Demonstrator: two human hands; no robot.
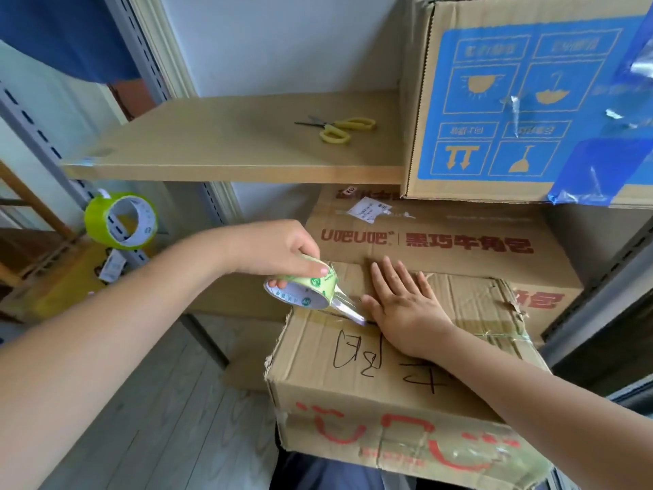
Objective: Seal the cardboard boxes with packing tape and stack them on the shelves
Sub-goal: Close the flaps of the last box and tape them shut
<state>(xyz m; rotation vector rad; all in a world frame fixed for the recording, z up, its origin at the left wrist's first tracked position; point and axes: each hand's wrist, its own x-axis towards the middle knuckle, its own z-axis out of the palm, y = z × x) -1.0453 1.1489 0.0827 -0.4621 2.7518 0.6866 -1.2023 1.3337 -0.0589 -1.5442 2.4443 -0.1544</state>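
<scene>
Box (406, 376): worn, at 5 o'clock in view, resting on the lap, top flaps closed, seam partly taped.
Right hand (403, 305): flat on the lid, fingers straight, pressing flaps down.
Left hand (282, 249): curled round tape roll (304, 286), at 9 o'clock from the right hand.
Tape strip (348, 310): stretched to the seam.
Risk: strip wrinkling or drifting off the seam if pulled crooked; flaps springing up once pressure lifts.

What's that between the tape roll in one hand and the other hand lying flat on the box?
In the head view, a short strip of clear tape runs from the tape roll in the left hand down onto the box beside the right hand.
</scene>
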